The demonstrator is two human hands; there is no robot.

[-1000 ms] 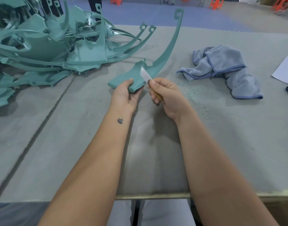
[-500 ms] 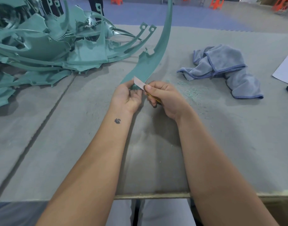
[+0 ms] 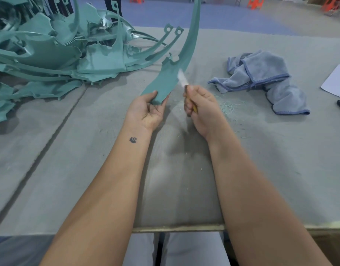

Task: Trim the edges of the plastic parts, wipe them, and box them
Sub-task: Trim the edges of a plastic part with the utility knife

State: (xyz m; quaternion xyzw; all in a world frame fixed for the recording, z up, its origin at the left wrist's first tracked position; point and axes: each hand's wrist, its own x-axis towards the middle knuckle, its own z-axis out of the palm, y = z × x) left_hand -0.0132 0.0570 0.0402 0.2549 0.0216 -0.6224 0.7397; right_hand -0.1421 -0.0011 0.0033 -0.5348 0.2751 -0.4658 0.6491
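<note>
- Blade (image 3: pixel 182 78) has run up the part (image 3: pixel 165 81) edge since half a second ago; I read trimming mid-stroke.
- Left hand (image 3: pixel 149 110) grips part's near end, raised over table (image 3: pixel 107 169).
- Right hand (image 3: pixel 201 110) clenched on blade handle.

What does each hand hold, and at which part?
Left hand holds the teal plastic part by its wide lower end; right hand grips the knife by its handle.

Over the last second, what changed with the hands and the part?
The left hand tilted the green part up from nearly flat until its long arm rose past the frame's top, and shifted to grip its near end. The right hand, gripping the knife, ran the blade up along the part's right edge. The pile of parts, cloth and shavings stayed put.
</note>
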